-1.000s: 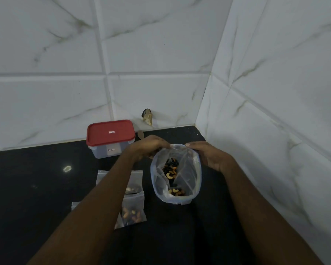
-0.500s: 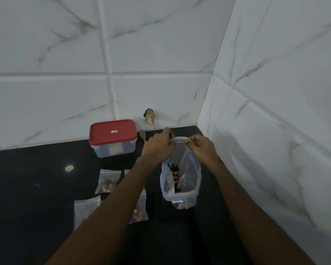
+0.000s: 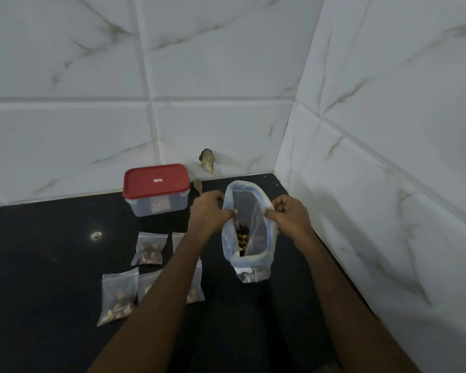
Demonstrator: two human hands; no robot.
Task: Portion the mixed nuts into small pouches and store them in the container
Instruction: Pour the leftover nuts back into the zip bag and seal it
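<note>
The large bag (image 3: 264, 246) stands upright on the dark worktop (image 3: 38, 265) near the corner of the tiled walls, and both hands work its mouth. The left hand (image 3: 209, 211) has its fingers (image 3: 228, 212) curled and pinching the left side of the rim, while the right hand (image 3: 289, 214) pinches the right side the same way. This pulls the opening wide and keeps the soft plastic from slumping, probably so the mixed nuts (image 3: 241, 238) lying low inside can be reached or poured. Filled small pouches (image 3: 149, 249) lie flat just left of the bag, some partly hidden under the left forearm, parked within easy reach until storing begins. The container (image 3: 156, 203) sits behind them by the wall with its red lid (image 3: 155, 180) on, so I judge nothing is stored yet. What looks like a wooden spoon (image 3: 198, 187) lies beside it, untouched
</note>
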